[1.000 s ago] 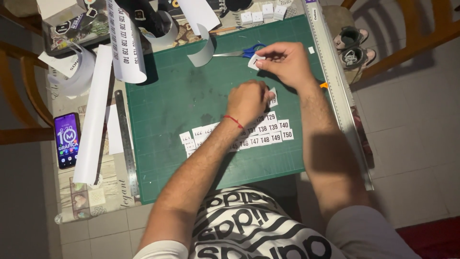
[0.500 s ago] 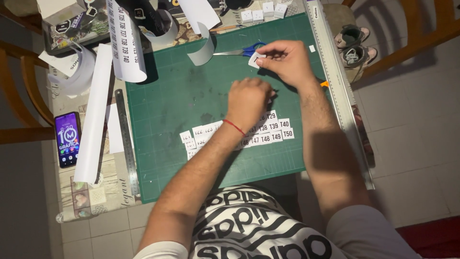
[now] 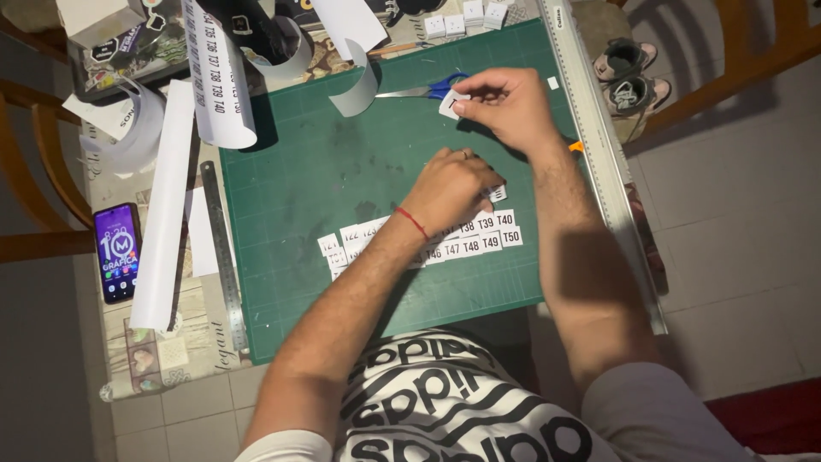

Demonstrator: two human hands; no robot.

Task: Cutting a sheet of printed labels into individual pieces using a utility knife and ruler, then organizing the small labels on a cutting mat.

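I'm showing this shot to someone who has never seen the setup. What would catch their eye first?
Probably the green cutting mat filling the table's middle, with rows of small white paper tags laid out near its front edge. The left hand rests on those tags, while the right hand pinches a single tag farther back, beside blue-handled scissors.

A home craft corner is suggested: a green cutting mat (image 3: 342, 171) is laid on a cluttered surface (image 3: 162, 351), wooden chairs (image 3: 34, 171) are drawn up, and shoes (image 3: 629, 73) are left on the tiled floor (image 3: 735, 239).
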